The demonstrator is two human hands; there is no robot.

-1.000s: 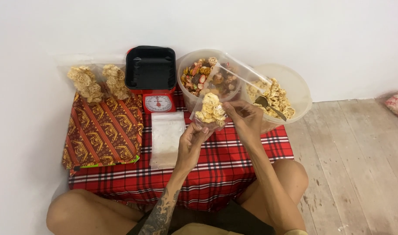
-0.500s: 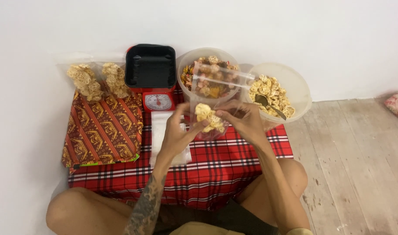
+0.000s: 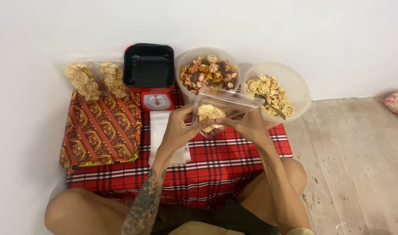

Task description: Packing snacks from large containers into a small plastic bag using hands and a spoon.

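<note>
Clear plastic bag of brittle crackers, light and limp, is pinched by left hand and right hand at its lower corners.

A clear plastic bag holding a clump of pale yellow, wheel-shaped crackers is hanging tilted above the red plaid cloth, its empty upper part stretching sideways in front of the two tubs
</note>
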